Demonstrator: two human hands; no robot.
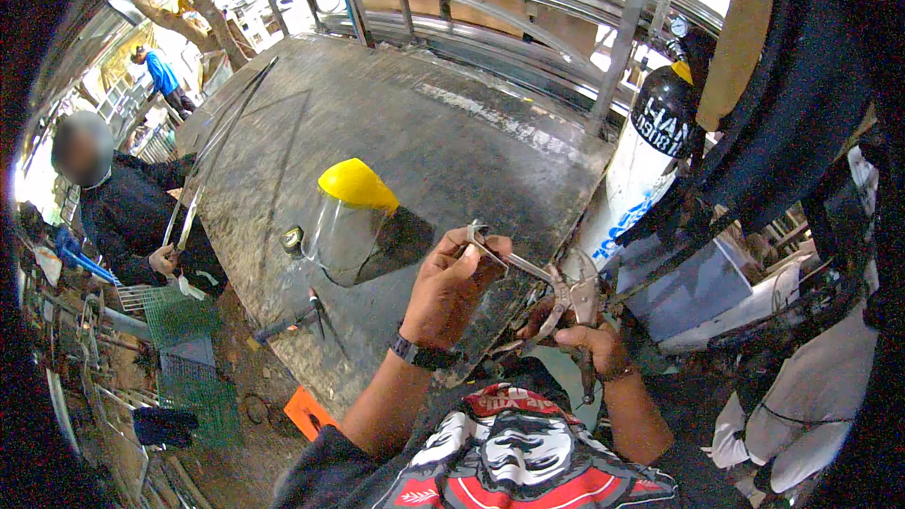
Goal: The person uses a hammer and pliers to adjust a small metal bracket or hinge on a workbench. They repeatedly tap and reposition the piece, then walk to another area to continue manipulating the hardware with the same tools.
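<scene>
Work in hand: person is apparently lining up the silver piece point(486, 248) with the locking pliers point(582, 294); exact fit can't be told.
Left grip point(443, 287): closing fingertips on the silver piece, over the counter point(358, 104) near its edge.
Right grip point(601, 344): wrapping round the handles of the locking pliers.
Next move: probably calling for both grips holding steady while aligning.
Locking pliers: showing grey metal, curved jaws; slim bar is reaching toward the left grip.
Silver piece: gleaming, smooth, narrow, partly hidden by fingers.
Counter: showing dark, scuffed sheet; carrying 1 yellow face shield point(358, 184) with clear curved visor, 1 round tape measure point(293, 240).
</scene>
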